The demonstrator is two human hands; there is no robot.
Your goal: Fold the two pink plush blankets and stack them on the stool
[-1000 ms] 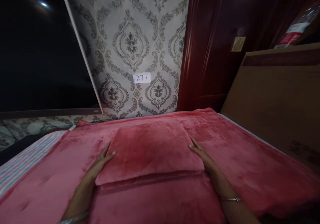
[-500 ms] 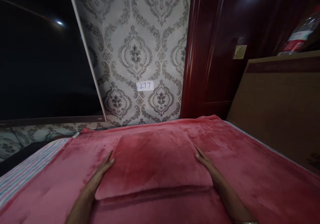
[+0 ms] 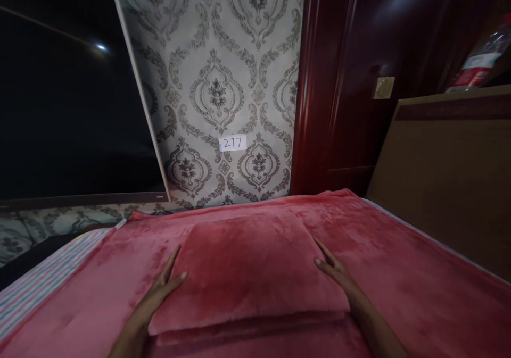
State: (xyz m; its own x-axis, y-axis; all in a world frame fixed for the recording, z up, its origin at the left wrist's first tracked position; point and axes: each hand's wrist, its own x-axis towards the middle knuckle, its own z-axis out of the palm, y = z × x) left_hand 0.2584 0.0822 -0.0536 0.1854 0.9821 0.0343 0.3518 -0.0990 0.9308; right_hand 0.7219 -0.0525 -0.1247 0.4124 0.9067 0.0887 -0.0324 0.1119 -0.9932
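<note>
Folded rectangular pink-red plush cloth (image 3: 251, 273) sits mid-scene on a wide pink-red plush blanket (image 3: 407, 278), long axis pretty much left-to-right, with the bare left hand (image 3: 163, 286) and bare right hand (image 3: 337, 272) at opposite side edges, neither really nearer, thumbs spread from fingers.

A big dark TV (image 3: 72, 118) fills the left, its screen catching one spot of light. Beside it, the wall (image 3: 249, 76) wears grey scrollwork paper, with a white label (image 3: 232, 142) on it reading 277. Right of that runs glossy dark-red panelling (image 3: 325, 44) with a gold plate (image 3: 384, 88). A box (image 3: 443, 172) stands at far right, a red-and-white-labelled bottle (image 3: 479, 63) showing above its top edge. Striped cloth (image 3: 50, 273) lies low on the left.
</note>
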